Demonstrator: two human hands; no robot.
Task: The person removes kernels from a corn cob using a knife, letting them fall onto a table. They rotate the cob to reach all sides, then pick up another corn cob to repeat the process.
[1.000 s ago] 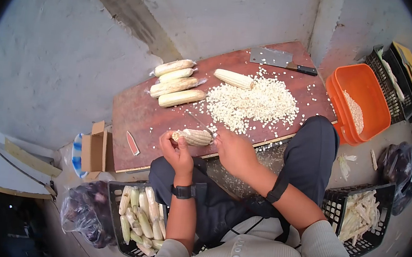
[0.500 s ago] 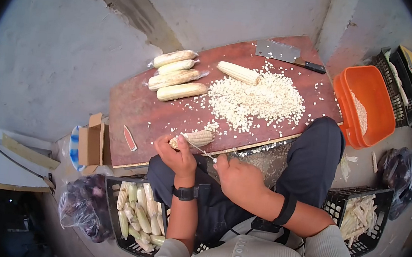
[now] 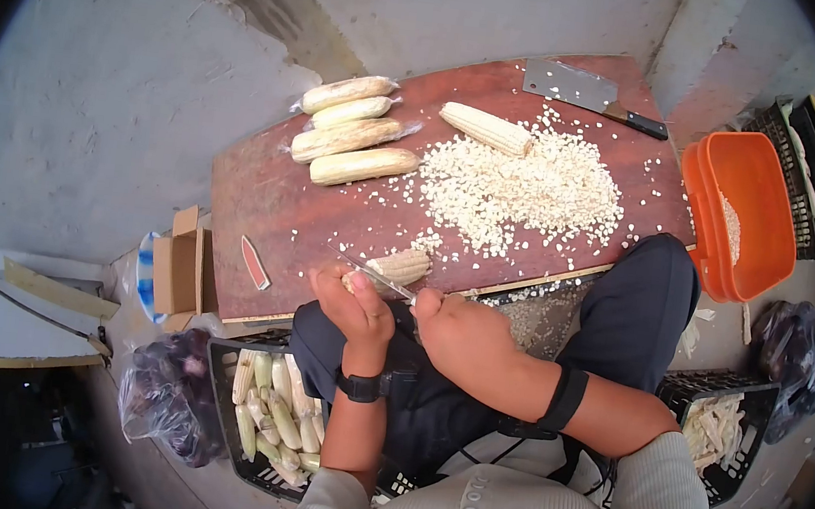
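My left hand is closed around the near end of a pale corn cob, which rests at the front edge of the red-brown table. A thin-bladed knife is in my closed right hand. Its blade lies across the cob close to my left thumb, and my fist hides the handle. Beyond the cob spreads a pile of loose white kernels, with another bare cob at its upper edge. Several cobs, some in clear plastic, lie side by side at the table's back left.
A cleaver lies at the back right, and a red blade-shaped piece at the left. An orange tub holding kernels stands right of the table. Black crates with corn and husk-like scraps flank my legs.
My right hand has moved left toward the cob, and the knife blade now reaches farther across it, past my left thumb. My left hand keeps its hold. The view has shifted slightly.
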